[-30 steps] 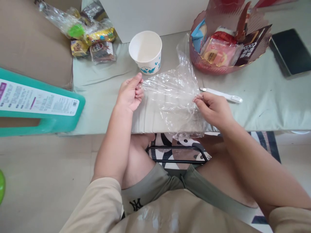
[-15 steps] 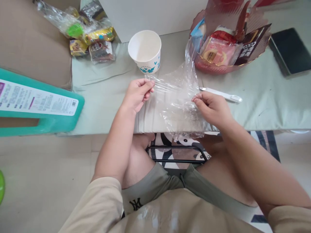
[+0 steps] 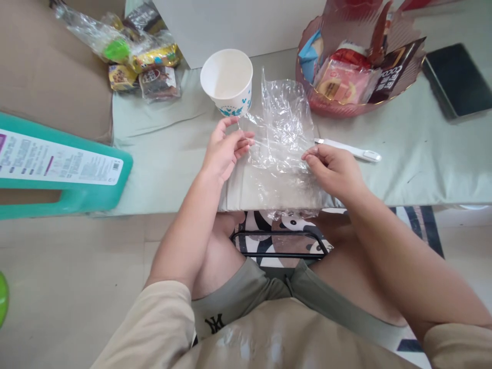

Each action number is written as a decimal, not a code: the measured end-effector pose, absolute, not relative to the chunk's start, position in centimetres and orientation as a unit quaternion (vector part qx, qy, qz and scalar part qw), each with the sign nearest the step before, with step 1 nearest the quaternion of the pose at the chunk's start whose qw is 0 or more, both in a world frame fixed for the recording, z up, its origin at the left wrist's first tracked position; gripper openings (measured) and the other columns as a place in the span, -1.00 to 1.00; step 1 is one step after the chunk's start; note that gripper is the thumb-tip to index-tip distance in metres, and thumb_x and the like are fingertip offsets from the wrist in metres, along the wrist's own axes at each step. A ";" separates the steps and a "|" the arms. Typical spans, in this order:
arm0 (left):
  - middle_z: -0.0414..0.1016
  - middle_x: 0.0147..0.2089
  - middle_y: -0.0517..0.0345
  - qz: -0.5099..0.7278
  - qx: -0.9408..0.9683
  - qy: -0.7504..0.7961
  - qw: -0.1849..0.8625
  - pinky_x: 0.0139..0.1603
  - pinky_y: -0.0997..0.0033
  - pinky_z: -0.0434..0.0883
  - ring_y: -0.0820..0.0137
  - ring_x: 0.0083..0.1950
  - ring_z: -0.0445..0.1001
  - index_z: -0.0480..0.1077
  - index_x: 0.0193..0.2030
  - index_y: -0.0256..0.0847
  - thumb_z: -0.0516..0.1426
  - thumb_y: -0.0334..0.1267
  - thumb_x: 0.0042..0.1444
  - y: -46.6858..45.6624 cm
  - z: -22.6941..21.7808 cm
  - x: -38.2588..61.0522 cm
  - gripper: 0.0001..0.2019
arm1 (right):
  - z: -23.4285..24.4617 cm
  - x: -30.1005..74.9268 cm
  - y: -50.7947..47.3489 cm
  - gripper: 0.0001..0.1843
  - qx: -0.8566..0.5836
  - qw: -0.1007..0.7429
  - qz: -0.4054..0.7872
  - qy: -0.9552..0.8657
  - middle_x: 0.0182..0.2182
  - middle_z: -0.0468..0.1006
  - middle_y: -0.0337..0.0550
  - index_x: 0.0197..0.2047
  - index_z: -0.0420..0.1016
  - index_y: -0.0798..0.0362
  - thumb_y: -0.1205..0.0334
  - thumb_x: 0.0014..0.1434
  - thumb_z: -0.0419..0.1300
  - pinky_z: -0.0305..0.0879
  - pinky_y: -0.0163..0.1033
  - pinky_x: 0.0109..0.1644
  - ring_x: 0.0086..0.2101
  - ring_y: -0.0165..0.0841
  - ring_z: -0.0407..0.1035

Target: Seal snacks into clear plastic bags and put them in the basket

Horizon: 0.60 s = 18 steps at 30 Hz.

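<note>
A crumpled sheet of clear plastic film spreads between my two hands and hangs down over the table's front edge. At its right side, the thumb and fingers of my right hand pinch it. My left hand is at the film's left edge with its fingers apart, the fingertips touching or very close to it. Just beyond my left hand stands a white paper cup with blue leaf prints, upright and open at the top. A white utility knife lies beside my right hand, its tip pointing left.
A pink glass bowl of packaged snacks and a dark phone are at the right. Wrapped snacks lie at the back left. A teal labelled container lies at the left, near a cardboard box. A white panel stands behind.
My left hand has loosened its pinch, spread its fingers and shifted slightly right. The film's far part has dropped away from the bowl and bunched between my hands. My right hand stays put.
</note>
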<state>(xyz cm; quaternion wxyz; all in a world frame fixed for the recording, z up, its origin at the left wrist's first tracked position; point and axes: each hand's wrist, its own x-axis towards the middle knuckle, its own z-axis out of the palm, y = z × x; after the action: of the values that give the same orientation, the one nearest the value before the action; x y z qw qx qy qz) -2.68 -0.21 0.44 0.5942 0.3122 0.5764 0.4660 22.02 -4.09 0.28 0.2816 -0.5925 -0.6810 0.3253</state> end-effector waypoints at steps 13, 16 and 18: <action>0.34 0.39 -0.10 0.380 0.367 0.474 0.704 0.32 -0.11 0.42 -0.12 0.48 0.27 0.42 0.01 -0.11 0.11 0.47 0.04 -2.2 2.2 -1.2 -0.30 | 0.4 21.3 -4.4 -0.78 -0.628 0.197 0.266 -0.704 -0.61 0.41 -0.20 -0.41 0.46 0.01 0.13 0.21 0.10 0.09 -0.21 -0.34 -0.54 -0.35 0.21; 0.35 0.38 -0.14 0.374 0.374 0.496 0.689 0.37 -0.17 0.36 -0.15 0.51 0.22 0.44 0.02 -0.13 0.11 0.50 0.01 -2.2 2.8 -1.6 -0.26 | 0.1 20.9 -4.7 -0.77 -0.618 0.174 0.246 -0.726 -0.63 0.39 -0.21 -0.40 0.47 0.01 0.13 0.23 0.09 0.06 -0.21 -0.35 -0.55 -0.36 0.19; 0.37 0.36 -0.12 0.369 0.385 0.512 0.673 0.37 -0.13 0.35 -0.12 0.50 0.23 0.43 0.04 -0.12 0.16 0.46 0.02 -2.2 2.9 -1.6 -0.28 | -0.1 20.6 -5.0 -0.75 -0.614 0.161 0.219 -0.741 -0.63 0.38 -0.20 -0.41 0.47 0.01 0.14 0.24 0.08 0.03 -0.21 -0.35 -0.55 -0.36 0.17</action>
<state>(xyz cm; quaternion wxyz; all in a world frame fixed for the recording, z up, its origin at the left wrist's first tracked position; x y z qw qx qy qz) -1.59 -2.21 2.86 0.6733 0.3853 0.5117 0.3693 20.55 -4.96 -0.13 0.1609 -0.6142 -0.7409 0.2189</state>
